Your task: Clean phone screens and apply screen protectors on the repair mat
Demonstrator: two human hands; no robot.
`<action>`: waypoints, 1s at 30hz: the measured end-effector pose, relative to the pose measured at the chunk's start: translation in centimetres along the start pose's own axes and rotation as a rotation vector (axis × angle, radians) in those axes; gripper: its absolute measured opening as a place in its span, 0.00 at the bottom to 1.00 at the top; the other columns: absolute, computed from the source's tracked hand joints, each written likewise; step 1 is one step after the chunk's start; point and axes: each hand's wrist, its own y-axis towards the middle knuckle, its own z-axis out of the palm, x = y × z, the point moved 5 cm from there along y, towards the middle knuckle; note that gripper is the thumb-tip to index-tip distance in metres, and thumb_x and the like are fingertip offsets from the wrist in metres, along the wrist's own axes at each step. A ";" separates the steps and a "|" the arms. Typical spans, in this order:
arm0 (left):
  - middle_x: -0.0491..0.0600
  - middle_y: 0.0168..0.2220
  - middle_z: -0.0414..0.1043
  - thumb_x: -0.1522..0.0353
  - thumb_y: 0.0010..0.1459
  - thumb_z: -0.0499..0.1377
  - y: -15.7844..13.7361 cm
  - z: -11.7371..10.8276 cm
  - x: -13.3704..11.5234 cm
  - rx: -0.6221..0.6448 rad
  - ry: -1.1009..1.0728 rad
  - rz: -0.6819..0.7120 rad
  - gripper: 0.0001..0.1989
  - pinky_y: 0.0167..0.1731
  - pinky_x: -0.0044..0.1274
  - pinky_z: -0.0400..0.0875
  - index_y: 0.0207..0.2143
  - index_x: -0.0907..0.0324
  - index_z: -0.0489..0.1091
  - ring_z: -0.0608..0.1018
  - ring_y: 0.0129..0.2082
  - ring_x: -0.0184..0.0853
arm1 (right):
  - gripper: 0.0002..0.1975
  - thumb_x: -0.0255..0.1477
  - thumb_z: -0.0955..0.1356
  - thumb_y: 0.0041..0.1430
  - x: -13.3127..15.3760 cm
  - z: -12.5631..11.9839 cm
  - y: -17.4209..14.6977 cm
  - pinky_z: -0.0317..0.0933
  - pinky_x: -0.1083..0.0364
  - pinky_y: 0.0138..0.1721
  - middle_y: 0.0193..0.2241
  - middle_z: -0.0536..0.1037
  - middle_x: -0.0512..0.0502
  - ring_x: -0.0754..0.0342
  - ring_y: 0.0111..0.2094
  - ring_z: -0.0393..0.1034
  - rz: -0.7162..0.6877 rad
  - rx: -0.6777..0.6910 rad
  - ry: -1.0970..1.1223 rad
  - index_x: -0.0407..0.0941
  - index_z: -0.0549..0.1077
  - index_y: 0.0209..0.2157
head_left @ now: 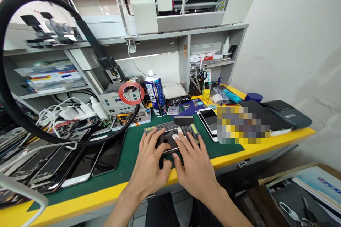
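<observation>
A phone (168,138) with a dark screen and a white edge lies on a grey patterned mat (156,127) with yellow marks. My left hand (152,161) bends its fingers over the phone's left side, steadying it, with the thumb across its near part. My right hand (196,166) presses its fingertips on a small white piece (175,137), perhaps a cloth, at the screen's right part. Fingers cover much of that piece. Just behind the phone, a dark curved strip (183,120) rests on the mat.
Stacked phone screens (61,163) fill the left side. A spray can (155,94) stands behind my hands, near a hot-air station (117,103) with red tape (131,92). A black hose (5,78) loops across the left. White phones (209,120) lie to the right.
</observation>
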 end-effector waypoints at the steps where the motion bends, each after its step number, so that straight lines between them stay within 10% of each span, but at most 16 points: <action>1: 0.54 0.67 0.55 0.75 0.52 0.54 0.0 0.0 0.0 -0.001 0.005 0.001 0.17 0.66 0.55 0.45 0.45 0.55 0.70 0.51 0.69 0.52 | 0.25 0.36 0.56 0.71 0.0 0.0 0.0 0.42 0.33 0.67 0.68 0.58 0.50 0.38 0.68 0.50 -0.001 0.002 0.002 0.45 0.63 0.65; 30: 0.54 0.65 0.57 0.73 0.53 0.54 0.1 0.4 0.1 0.025 0.049 0.009 0.15 0.66 0.55 0.43 0.43 0.54 0.70 0.50 0.70 0.52 | 0.26 0.36 0.55 0.71 0.0 0.0 -0.1 0.40 0.33 0.67 0.69 0.56 0.50 0.38 0.69 0.48 0.010 0.021 -0.004 0.45 0.61 0.66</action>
